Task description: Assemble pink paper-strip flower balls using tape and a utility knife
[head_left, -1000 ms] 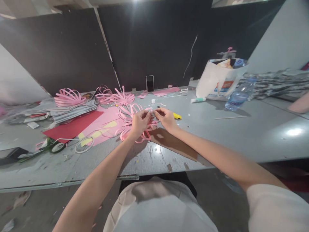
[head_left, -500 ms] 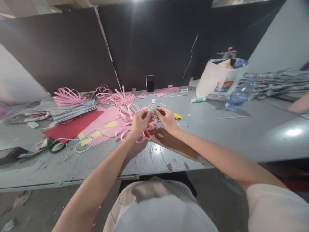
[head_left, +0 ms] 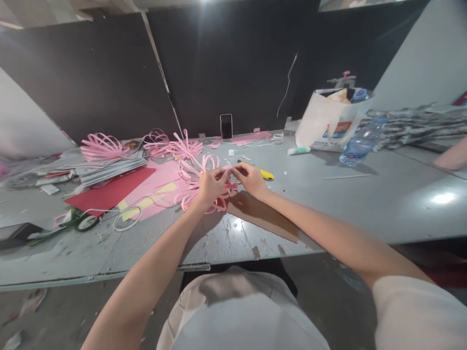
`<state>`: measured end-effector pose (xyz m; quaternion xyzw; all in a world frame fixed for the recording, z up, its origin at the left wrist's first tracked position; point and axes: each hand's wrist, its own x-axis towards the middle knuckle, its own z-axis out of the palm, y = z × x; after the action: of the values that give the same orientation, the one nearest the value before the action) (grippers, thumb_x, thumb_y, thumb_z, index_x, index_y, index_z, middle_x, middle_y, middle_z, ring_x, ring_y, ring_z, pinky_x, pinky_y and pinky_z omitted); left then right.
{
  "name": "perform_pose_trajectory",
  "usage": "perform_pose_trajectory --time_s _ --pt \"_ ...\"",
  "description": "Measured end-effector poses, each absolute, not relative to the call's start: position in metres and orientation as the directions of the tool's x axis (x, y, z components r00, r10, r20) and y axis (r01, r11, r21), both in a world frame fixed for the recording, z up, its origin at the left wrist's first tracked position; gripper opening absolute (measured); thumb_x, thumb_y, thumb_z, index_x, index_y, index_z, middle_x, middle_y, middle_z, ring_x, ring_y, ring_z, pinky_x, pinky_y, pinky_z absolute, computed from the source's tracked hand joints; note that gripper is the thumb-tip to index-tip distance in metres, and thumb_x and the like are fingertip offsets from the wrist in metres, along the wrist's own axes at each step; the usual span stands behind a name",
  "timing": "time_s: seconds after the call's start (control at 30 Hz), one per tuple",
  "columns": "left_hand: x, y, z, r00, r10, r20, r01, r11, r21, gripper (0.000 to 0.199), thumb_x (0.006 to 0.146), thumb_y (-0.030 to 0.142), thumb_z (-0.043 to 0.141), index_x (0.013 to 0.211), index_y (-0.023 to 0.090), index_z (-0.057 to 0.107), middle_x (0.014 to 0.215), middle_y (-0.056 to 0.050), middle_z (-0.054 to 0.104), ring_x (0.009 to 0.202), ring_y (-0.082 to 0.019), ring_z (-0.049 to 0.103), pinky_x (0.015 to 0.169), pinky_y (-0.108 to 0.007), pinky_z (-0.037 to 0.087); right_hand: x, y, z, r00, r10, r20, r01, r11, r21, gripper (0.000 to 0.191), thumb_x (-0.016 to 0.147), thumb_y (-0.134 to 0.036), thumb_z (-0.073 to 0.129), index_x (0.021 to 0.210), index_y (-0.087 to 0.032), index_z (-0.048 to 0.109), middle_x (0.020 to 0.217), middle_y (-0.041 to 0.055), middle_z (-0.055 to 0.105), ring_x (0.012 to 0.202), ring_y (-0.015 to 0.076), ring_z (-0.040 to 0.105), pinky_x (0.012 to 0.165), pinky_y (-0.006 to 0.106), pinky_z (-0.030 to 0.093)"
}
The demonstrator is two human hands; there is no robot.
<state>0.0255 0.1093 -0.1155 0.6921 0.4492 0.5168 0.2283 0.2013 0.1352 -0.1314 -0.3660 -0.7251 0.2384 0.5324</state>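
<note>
My left hand (head_left: 212,185) is closed in a pinch over looped pink paper strips (head_left: 188,197), which fan out beneath it and to its left. Facing it, my right hand (head_left: 252,181) also pinches with thumb and forefinger. The fingertips of both hands almost meet, and whatever small piece lies between the right ones is too small to make out. A yellow utility knife (head_left: 267,174) lies just beyond my right hand. Under my right wrist is a brown cardboard piece (head_left: 264,216).
More pink strip loops (head_left: 104,147) rest on stacked papers at left, near red paper (head_left: 109,190) and scissors (head_left: 85,222). A phone (head_left: 226,126) leans on the dark panel. A glue stick (head_left: 299,150), white bag (head_left: 324,119) and water bottle (head_left: 361,143) stand or lie at right.
My fingertips have drawn slightly closer together. The pink loops beside my left hand have shifted a little; the other things on the table stay put.
</note>
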Motion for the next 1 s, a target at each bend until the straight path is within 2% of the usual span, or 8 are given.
perform_pose_trajectory --time_s 0.33,0.5,0.6,0.73,0.83,0.9,0.97,1.0 --pt "0.023 0.113 -0.121 0.070 0.851 0.520 0.411 -0.500 0.762 0.015 0.093 0.031 0.067 0.097 0.020 0.078 0.091 -0.005 0.079 0.083 -0.020 0.074 0.077 -0.030 0.054 0.208 0.141 -0.133 -0.307 0.619 0.723 0.419 0.770 -0.482 0.040 0.105 -0.055 0.052 0.094 -0.020 0.070 0.088 0.0063 0.071 0.078 0.0200 0.063 0.075 0.034 0.048" --pt "0.021 0.114 -0.121 0.142 0.835 0.531 0.463 -0.530 0.710 0.017 0.094 0.028 0.063 0.091 0.021 0.078 0.088 -0.004 0.079 0.079 -0.019 0.073 0.077 -0.030 0.054 0.212 0.143 -0.134 -0.341 0.592 0.730 0.440 0.787 -0.432 0.038 0.107 -0.052 0.049 0.096 -0.021 0.070 0.091 0.0069 0.071 0.079 0.0201 0.062 0.076 0.034 0.048" --pt "0.021 0.115 -0.120 0.144 0.852 0.502 0.428 -0.512 0.745 0.018 0.094 0.029 0.063 0.090 0.021 0.078 0.088 -0.004 0.079 0.079 -0.019 0.073 0.076 -0.030 0.055 0.213 0.141 -0.131 -0.345 0.605 0.717 0.459 0.775 -0.434 0.043 0.108 -0.054 0.046 0.094 -0.021 0.069 0.091 0.0074 0.071 0.081 0.0213 0.063 0.079 0.035 0.047" --pt "0.020 0.118 -0.122 0.102 0.889 0.447 0.369 -0.451 0.812 0.019 0.092 0.032 0.064 0.087 0.019 0.077 0.087 -0.006 0.079 0.078 -0.019 0.073 0.070 -0.027 0.055 0.215 0.143 -0.123 -0.279 0.684 0.674 0.479 0.707 -0.520 0.051 0.110 -0.056 0.035 0.092 -0.021 0.068 0.089 0.0079 0.072 0.086 0.0235 0.064 0.082 0.036 0.047" --pt "0.019 0.122 -0.125 0.051 0.910 0.410 0.305 -0.406 0.862 0.019 0.090 0.034 0.067 0.087 0.019 0.077 0.086 -0.007 0.078 0.074 -0.019 0.073 0.065 -0.027 0.056 0.224 0.152 -0.119 -0.229 0.750 0.620 0.587 0.615 -0.527 0.050 0.110 -0.052 0.033 0.091 -0.021 0.067 0.090 0.0086 0.071 0.086 0.0243 0.064 0.081 0.036 0.048" --pt "0.019 0.124 -0.127 0.018 0.917 0.399 0.258 -0.389 0.884 0.018 0.089 0.034 0.069 0.087 0.018 0.077 0.084 -0.007 0.077 0.071 -0.018 0.072 0.061 -0.026 0.056 0.235 0.161 -0.118 -0.226 0.805 0.548 0.733 0.511 -0.449 0.039 0.109 -0.044 0.042 0.093 -0.019 0.068 0.097 0.0128 0.072 0.090 0.0270 0.064 0.084 0.039 0.048" --pt "0.018 0.126 -0.128 -0.006 0.916 0.400 0.218 -0.389 0.895 0.017 0.088 0.034 0.071 0.086 0.018 0.077 0.083 -0.007 0.077 0.071 -0.018 0.072 0.060 -0.026 0.056 0.251 0.169 -0.120 -0.181 0.853 0.489 0.880 0.363 -0.307 0.029 0.104 -0.037 0.053 0.105 -0.013 0.069 0.109 0.0218 0.071 0.107 0.0348 0.063 0.093 0.044 0.047" --pt "0.018 0.126 -0.128 -0.016 0.919 0.394 0.197 -0.383 0.903 0.017 0.087 0.034 0.073 0.086 0.018 0.077 0.082 -0.007 0.076 0.072 -0.018 0.071 0.058 -0.025 0.056 0.259 0.173 -0.121 -0.137 0.876 0.463 0.936 0.267 -0.228 0.032 0.101 -0.037 0.059 0.113 -0.009 0.068 0.116 0.0273 0.069 0.114 0.0400 0.061 0.096 0.049 0.046"
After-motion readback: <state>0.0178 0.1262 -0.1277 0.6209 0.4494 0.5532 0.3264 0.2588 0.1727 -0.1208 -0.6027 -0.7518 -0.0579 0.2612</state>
